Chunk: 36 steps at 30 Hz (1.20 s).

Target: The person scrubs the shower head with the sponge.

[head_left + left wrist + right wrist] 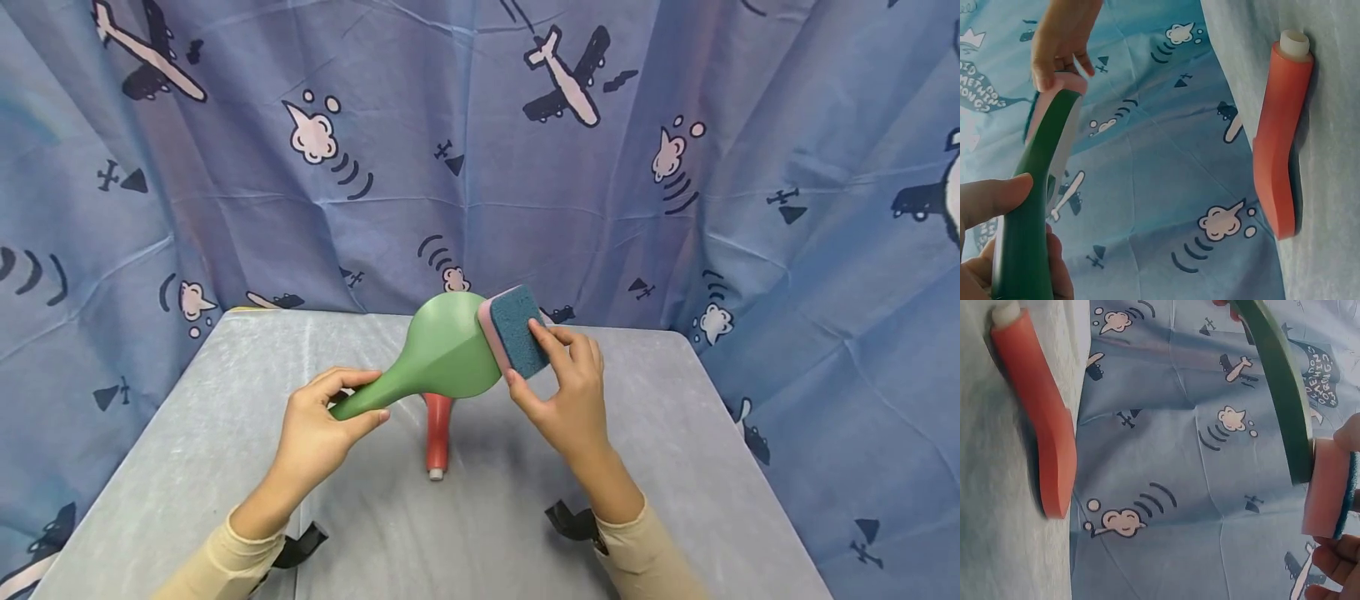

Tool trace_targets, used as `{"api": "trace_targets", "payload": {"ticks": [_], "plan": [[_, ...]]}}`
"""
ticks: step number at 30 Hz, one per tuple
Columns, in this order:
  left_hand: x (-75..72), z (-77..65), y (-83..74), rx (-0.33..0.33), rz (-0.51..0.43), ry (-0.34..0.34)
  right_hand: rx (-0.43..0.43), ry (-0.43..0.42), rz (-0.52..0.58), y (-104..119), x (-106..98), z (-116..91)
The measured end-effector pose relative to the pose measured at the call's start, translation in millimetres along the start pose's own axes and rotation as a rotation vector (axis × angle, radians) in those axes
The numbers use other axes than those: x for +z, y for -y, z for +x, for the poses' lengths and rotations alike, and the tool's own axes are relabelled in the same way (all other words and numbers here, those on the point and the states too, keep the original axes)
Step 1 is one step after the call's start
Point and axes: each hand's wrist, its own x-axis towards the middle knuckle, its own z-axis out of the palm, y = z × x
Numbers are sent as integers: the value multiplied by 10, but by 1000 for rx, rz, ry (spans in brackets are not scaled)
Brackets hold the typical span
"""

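Observation:
My left hand (318,421) grips the handle of a green paddle-shaped thing (446,346) with a broad round head, held up over the table. Its other face looks pale in the left wrist view, where the thumb lies along the green handle (1025,237). My right hand (573,404) pinches a sponge (521,329), pink on one side and blue on the other, between thumb and fingers. In the right wrist view the pink side of the sponge (1325,487) lies against the edge of the green head (1285,394).
A red thing (437,433) with a handle and a white end tip lies on the grey-covered table (360,517), partly hidden behind the green head. Blue curtains (465,167) printed with planes and clouds hang around the back and sides. Black straps (300,546) show at both wrists.

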Motion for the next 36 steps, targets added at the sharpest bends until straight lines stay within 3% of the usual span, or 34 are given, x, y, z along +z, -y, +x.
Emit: {"api": "trace_targets", "payload": {"ticks": [3,7,10,12,15,20,22,27,29,31,34,36], "plan": [[8,-1,-8,-27,-11,-2,-71,31,40,84,33,-38],[6,10,-12,-98,-29,-2,-290,98,56,266,125,-106],[-4,25,-12,-145,-44,4,-424,104,4,321,171,-127],[-7,34,-6,-158,-52,6,-469,83,-45,290,179,-124],[-2,40,4,-165,-65,3,-428,57,-82,172,151,-97],[1,37,7,-157,-111,-13,-191,-1,-74,37,89,-52],[-3,35,10,-157,-133,-24,-203,-31,-81,64,110,-58],[-8,45,33,-186,-197,-38,-491,-21,-137,251,202,-113],[-5,53,40,-200,-227,-35,-536,-20,-146,282,205,-111],[-2,58,43,-206,-250,-27,-493,-47,-152,262,183,-91],[11,57,39,-210,-273,-12,-355,-98,-137,189,141,-66],[22,52,34,-210,-277,-5,-319,-134,-142,172,147,-77]]}}
